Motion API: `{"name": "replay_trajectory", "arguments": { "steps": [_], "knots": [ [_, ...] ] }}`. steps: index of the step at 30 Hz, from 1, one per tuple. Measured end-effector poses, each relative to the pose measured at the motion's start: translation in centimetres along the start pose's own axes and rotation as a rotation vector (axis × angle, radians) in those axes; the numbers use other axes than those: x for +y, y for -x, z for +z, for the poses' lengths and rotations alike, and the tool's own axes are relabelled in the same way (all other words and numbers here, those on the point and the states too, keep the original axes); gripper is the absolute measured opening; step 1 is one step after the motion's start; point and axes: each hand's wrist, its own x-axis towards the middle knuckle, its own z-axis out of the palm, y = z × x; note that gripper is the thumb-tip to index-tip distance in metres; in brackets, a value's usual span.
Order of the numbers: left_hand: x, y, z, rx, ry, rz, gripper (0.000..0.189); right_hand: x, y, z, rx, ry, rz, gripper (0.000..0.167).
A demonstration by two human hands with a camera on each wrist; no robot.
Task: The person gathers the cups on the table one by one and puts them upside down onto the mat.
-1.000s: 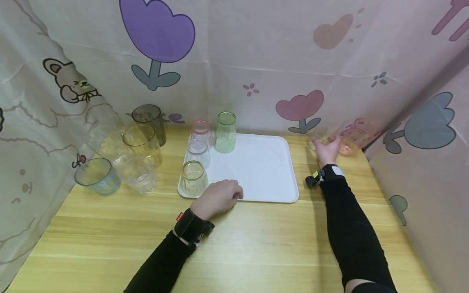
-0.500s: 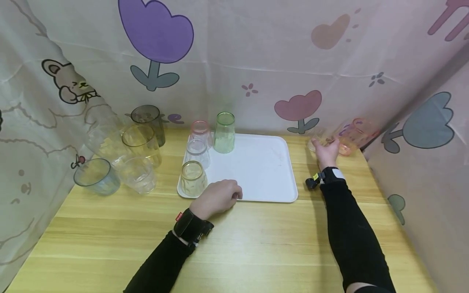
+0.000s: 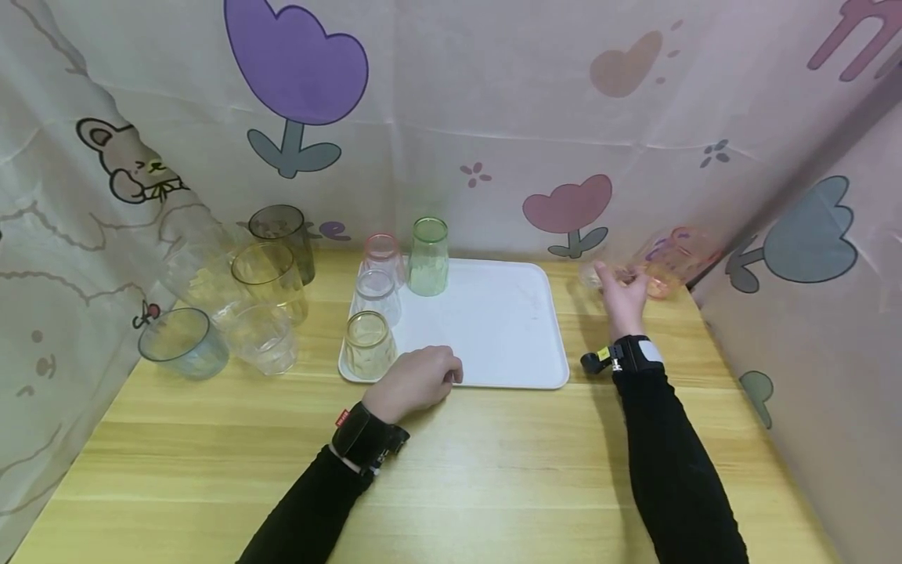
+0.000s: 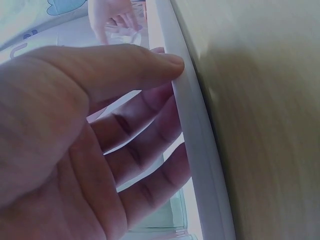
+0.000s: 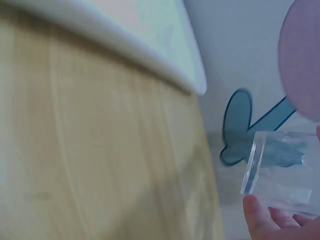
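Observation:
At the back right of the table my right hand [image 3: 623, 301] grips a small clear glass [image 5: 282, 172]; the right wrist view shows fingers and thumb along its sides. My left hand [image 3: 416, 382] rests at the front edge of a white tray [image 3: 500, 329], its fingers loosely curled. Up close in the left wrist view, thumb and fingertips touch the tray's rim [image 4: 197, 135]. On the tray's left side stand a pinkish glass [image 3: 384, 258], a clear glass [image 3: 377, 299], a yellowish glass [image 3: 370, 348] and a tall green glass [image 3: 428, 262].
Left of the tray several larger glasses stand grouped, among them a dark one [image 3: 299, 247], an amber one [image 3: 271, 274] and a bluish one [image 3: 190, 348]. Orange-tinted glassware [image 3: 662, 278] stands beyond the right hand. A printed curtain [image 3: 451, 102] closes off the back and sides.
My right hand and the clear glass have shifted slightly left. The left hand stays at the tray's edge, and the glasses on the tray have not moved.

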Motion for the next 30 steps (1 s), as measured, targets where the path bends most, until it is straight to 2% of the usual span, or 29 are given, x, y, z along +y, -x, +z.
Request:
{"name": "replay_trajectory", "arguments": {
  "steps": [3, 10, 14, 21, 25, 30],
  "knots": [
    [0.0, 0.0, -0.1, 0.004, 0.000, 0.001, 0.017, -0.5, 1.1, 0.2, -0.040, -0.103, 0.000, 0.090],
    [0.1, 0.0, -0.2, 0.023, -0.005, 0.007, 0.017, -1.2, 3.8, 1.1, -0.108, -0.292, -0.074, 0.082],
    [0.2, 0.0, -0.1, 0.037, -0.012, 0.022, 0.018, -1.4, 5.3, 1.8, -0.143, -0.374, -0.101, 0.068],
    [0.2, -0.1, 0.0, 0.041, 0.010, 0.000, 0.016, -1.5, 8.2, 2.9, -0.236, -0.400, -0.138, 0.050],
    [0.2, -0.3, -0.1, 0.118, 0.004, -0.009, 0.024, -1.5, 9.8, 3.8, -0.303, -0.384, -0.174, 0.047],
    [0.1, -0.6, -0.1, 0.305, 0.016, 0.011, 0.039, -1.6, 11.8, 4.9, -0.376, -0.363, -0.175, 0.046]
  ]
}}
